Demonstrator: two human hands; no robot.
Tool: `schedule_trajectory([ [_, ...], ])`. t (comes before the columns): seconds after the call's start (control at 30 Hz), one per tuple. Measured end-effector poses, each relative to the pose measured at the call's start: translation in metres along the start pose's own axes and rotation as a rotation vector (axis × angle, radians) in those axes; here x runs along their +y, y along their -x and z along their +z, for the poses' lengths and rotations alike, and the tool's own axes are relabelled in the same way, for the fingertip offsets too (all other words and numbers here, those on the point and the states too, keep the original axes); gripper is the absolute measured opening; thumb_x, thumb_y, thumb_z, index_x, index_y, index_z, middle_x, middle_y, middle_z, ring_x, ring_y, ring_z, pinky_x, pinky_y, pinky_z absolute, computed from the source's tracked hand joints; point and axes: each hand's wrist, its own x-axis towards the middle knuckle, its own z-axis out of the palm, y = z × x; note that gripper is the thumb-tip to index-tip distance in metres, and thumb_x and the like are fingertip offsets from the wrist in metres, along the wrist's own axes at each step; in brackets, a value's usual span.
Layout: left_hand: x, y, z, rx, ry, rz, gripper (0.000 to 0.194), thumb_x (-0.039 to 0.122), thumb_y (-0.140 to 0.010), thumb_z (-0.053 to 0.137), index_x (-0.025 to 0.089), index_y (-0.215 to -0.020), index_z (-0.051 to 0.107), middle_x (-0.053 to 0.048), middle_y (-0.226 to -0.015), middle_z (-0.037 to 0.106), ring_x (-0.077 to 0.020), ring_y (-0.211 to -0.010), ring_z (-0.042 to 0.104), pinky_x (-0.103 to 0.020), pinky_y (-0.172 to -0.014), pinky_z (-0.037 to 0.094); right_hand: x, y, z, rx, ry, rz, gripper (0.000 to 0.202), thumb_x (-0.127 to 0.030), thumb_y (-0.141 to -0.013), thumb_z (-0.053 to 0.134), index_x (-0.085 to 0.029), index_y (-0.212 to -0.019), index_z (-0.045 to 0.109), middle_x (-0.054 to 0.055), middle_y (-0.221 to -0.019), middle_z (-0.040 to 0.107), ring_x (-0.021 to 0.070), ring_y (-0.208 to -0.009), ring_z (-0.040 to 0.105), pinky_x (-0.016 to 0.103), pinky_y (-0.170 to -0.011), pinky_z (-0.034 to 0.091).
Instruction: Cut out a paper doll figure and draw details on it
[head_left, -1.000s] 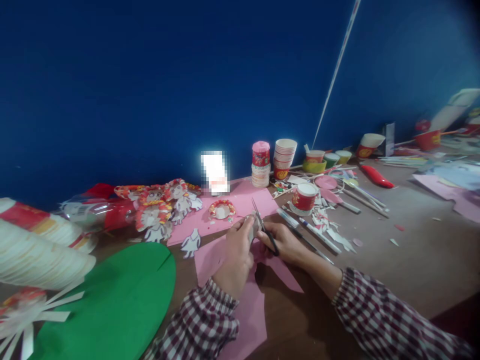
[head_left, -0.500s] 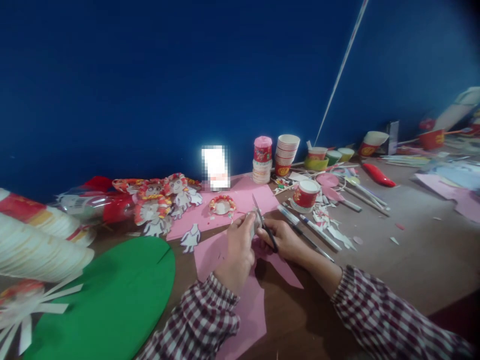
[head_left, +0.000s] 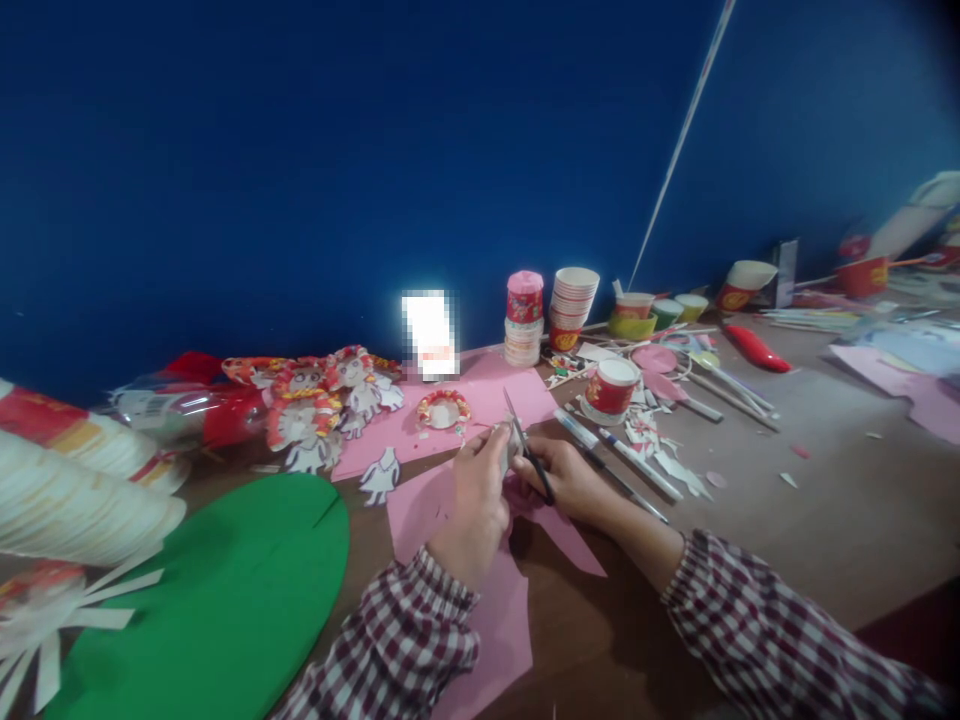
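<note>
My right hand [head_left: 561, 472] is closed on the dark handles of a pair of scissors [head_left: 537, 462], whose blades point up and to the left. Between the thumb and fingers of my left hand [head_left: 480, 490] is a small piece of pale paper [head_left: 511, 450], mostly hidden by the fingers. The scissors lie right against this piece. Below both hands spreads a cut sheet of pink paper [head_left: 495, 620]. A white paper animal cutout [head_left: 382, 478] lies to the left of my left hand, and a ring with red and yellow trim [head_left: 444, 411] is just beyond it.
A green oval sheet [head_left: 217, 600] and stacked paper cups [head_left: 75, 490] fill the left. Markers [head_left: 641, 466], a red cup [head_left: 611, 388] and white paper scraps [head_left: 651, 432] lie to the right. Cup stacks [head_left: 574, 308] stand along the blue wall [head_left: 300, 150].
Almost nothing differs. The scissors and my right fingers have shifted very slightly; both hands keep their hold in the same place.
</note>
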Motion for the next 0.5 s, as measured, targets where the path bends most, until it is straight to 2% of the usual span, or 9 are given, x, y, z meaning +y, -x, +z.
schedule_trajectory([
  [0.1, 0.004, 0.0015, 0.001, 0.007, 0.062, -0.043, 0.008, 0.027, -0.07, 0.061, 0.02, -0.066, 0.058, -0.005, -0.063, 0.06, -0.0194, -0.064, 0.061, -0.03, -0.059, 0.05, -0.0002, -0.0001, 0.0004, 0.0, -0.021, 0.005, 0.037, -0.051, -0.079, 0.062, -0.015, -0.075, 0.053, -0.002, -0.057, 0.054, 0.0104, -0.047, 0.05, 0.02, -0.043, 0.038],
  [0.23, 0.0027, 0.0004, 0.0012, -0.005, 0.151, -0.105, 0.009, 0.026, -0.067, 0.064, 0.02, -0.066, 0.058, -0.004, -0.061, 0.059, -0.0192, -0.061, 0.06, -0.03, -0.055, 0.048, -0.0013, 0.0003, 0.0003, 0.001, -0.02, 0.011, 0.038, -0.052, -0.077, 0.063, -0.015, -0.074, 0.053, -0.002, -0.056, 0.054, 0.0101, -0.047, 0.049, 0.02, -0.042, 0.037],
  [0.5, 0.0033, -0.0005, 0.0011, 0.026, 0.187, -0.135, 0.01, 0.024, -0.064, 0.067, 0.018, -0.064, 0.06, -0.004, -0.067, 0.062, -0.016, -0.06, 0.058, -0.027, -0.055, 0.046, 0.0019, -0.0004, 0.0002, 0.006, -0.005, 0.017, 0.034, -0.049, -0.079, 0.062, -0.016, -0.075, 0.051, -0.003, -0.054, 0.052, 0.01, -0.045, 0.049, 0.02, -0.042, 0.036],
])
